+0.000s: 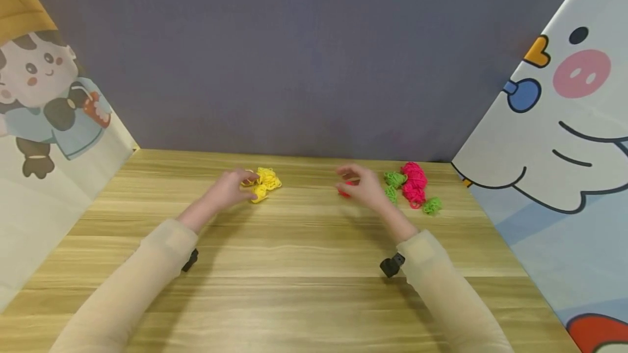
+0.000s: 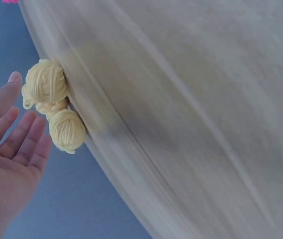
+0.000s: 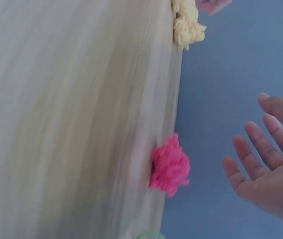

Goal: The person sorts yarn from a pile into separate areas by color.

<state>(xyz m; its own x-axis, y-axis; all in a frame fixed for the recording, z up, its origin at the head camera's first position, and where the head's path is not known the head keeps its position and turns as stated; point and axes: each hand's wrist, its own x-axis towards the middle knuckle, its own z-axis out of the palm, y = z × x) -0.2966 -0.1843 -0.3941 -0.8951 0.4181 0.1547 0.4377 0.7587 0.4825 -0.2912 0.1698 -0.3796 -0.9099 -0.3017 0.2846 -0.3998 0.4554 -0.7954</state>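
Observation:
Small yellow yarn balls [image 1: 268, 177] lie bunched together toward the back of the table. My left hand [image 1: 228, 188] is just left of them, fingers spread and loosely bent; in the left wrist view a gap shows between the palm and the yarn [image 2: 68, 130]. My right hand [image 1: 365, 187] hovers by a red yarn ball [image 1: 345, 189], which it partly hides in the head view. From the right wrist, that ball looks pink and tangled [image 3: 170, 167], apart from the relaxed fingers. Neither hand holds anything.
Right of my right hand sit a pink yarn bundle [image 1: 415, 181] and several green yarn bits [image 1: 394, 180], one of them [image 1: 432, 206] nearer the right edge. A grey panel [image 1: 304, 59] closes off the back of the wooden table [image 1: 294, 287]; printed panels flank both sides.

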